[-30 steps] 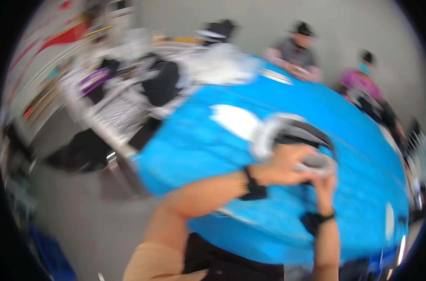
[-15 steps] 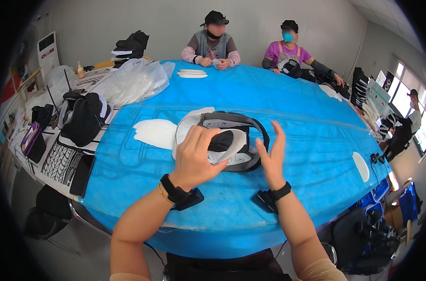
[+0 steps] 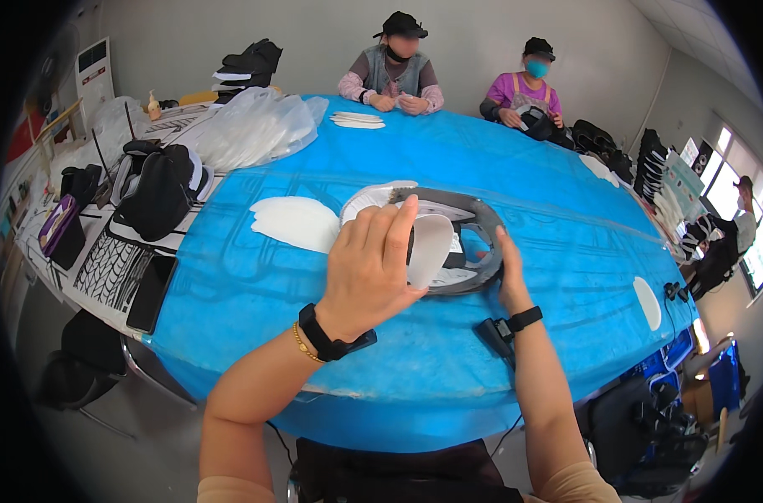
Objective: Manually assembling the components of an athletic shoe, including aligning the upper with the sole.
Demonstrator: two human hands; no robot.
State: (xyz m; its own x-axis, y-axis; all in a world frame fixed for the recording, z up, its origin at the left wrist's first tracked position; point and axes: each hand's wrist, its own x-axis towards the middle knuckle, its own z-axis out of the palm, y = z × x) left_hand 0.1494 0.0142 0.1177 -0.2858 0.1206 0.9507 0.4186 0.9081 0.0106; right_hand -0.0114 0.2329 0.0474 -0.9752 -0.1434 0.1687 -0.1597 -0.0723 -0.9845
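An upturned dark grey cap [image 3: 469,204] with a pale brim stands on the table in front of me. My left hand [image 3: 364,272] pinches a curved white insert [image 3: 433,239] between thumb and fingers, over the cap's opening. My right hand [image 3: 512,272] grips the cap's right edge; part of its fingers is hidden by the cap wall. Left of the cap, partly behind the brim, lies a flat white sheet with a scalloped edge [image 3: 289,222].
Blue film [image 3: 256,335] covers the table. On the left are a black cap [image 3: 155,197], a phone [image 3: 152,293] and a clear bag [image 3: 264,134] of white pieces. A stack of white inserts [image 3: 358,120] lies far off; another insert [image 3: 647,303] lies right. Two people sit opposite.
My right hand has closed from an open pose onto the cap's right edge. The cap shifted slightly right in view, and the insert stands more upright in my left hand.
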